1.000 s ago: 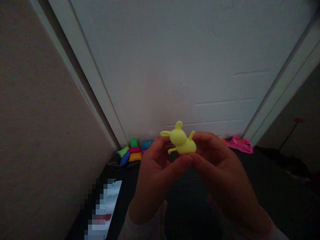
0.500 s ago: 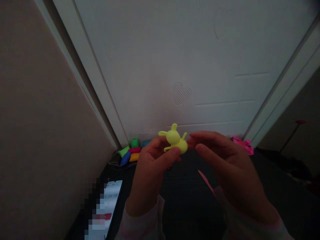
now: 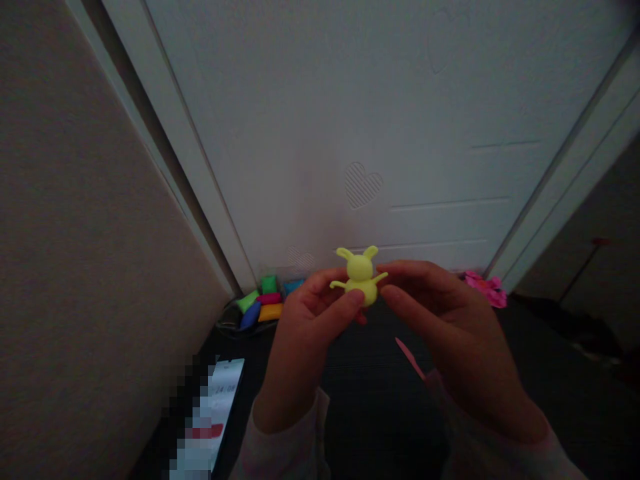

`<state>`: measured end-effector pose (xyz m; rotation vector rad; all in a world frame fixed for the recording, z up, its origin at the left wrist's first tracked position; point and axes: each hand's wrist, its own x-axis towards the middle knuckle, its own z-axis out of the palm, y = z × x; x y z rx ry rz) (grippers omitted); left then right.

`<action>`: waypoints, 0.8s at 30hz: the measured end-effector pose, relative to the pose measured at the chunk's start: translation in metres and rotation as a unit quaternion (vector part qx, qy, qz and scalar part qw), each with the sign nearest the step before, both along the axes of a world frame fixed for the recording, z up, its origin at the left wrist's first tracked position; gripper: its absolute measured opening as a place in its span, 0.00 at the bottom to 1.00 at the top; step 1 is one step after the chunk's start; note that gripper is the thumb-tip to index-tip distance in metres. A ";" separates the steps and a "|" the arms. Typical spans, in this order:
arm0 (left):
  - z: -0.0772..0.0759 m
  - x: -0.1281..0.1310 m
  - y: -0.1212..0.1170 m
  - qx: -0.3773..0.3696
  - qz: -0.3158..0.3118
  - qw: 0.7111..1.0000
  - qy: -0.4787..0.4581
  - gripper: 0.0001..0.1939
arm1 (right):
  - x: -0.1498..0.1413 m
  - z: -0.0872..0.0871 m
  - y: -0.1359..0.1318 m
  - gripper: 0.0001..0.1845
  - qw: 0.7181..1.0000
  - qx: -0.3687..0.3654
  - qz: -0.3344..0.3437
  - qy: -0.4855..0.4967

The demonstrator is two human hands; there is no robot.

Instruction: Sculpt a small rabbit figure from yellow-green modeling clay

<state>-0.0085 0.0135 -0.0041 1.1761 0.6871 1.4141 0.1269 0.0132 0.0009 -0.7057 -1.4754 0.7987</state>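
A small yellow clay figure (image 3: 360, 268) with two long ears, a round head, a round body and two thin arms is held upright in front of me. My left hand (image 3: 315, 320) grips its body, the thumb pressed on the front and the fingers behind. Close to the figure's right-side arm, my right hand (image 3: 440, 320) curves with thumb and forefinger apart around the arm's tip; whether they touch it I cannot tell. Below the right hand, a pink plastic knife (image 3: 410, 357) lies on the dark tabletop (image 3: 370, 387), partly covered by my sleeve.
Several coloured packets (image 3: 270, 299) sit in a dark container at the back left. A phone (image 3: 225, 393) with a lit screen lies at the left. Pink flower-like material (image 3: 487, 288) is at the back right. A white panel (image 3: 300, 133) with heart reliefs stands behind the table.
The clay figure has turned from a leftward tilt to upright, both arms now spread to the sides. My right hand has come slightly closer to it.
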 end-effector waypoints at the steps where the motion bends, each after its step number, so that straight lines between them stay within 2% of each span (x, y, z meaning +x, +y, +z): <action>1: 0.000 0.000 0.000 0.000 -0.004 1.000 -0.001 0.10 | 0.001 0.000 0.000 0.10 1.000 0.003 -0.006 -0.002; 11: 0.003 -0.001 -0.003 -0.011 -0.010 1.000 0.010 0.10 | 0.010 0.001 -0.002 0.09 0.996 0.041 -0.035 -0.076; 18: 0.009 0.000 -0.007 -0.016 0.024 0.999 0.035 0.10 | 0.013 0.003 -0.002 0.09 0.986 0.078 -0.070 -0.127; 24: 0.013 0.001 -0.010 -0.040 0.025 0.998 0.032 0.11 | 0.014 0.003 -0.003 0.09 0.980 0.095 -0.094 -0.149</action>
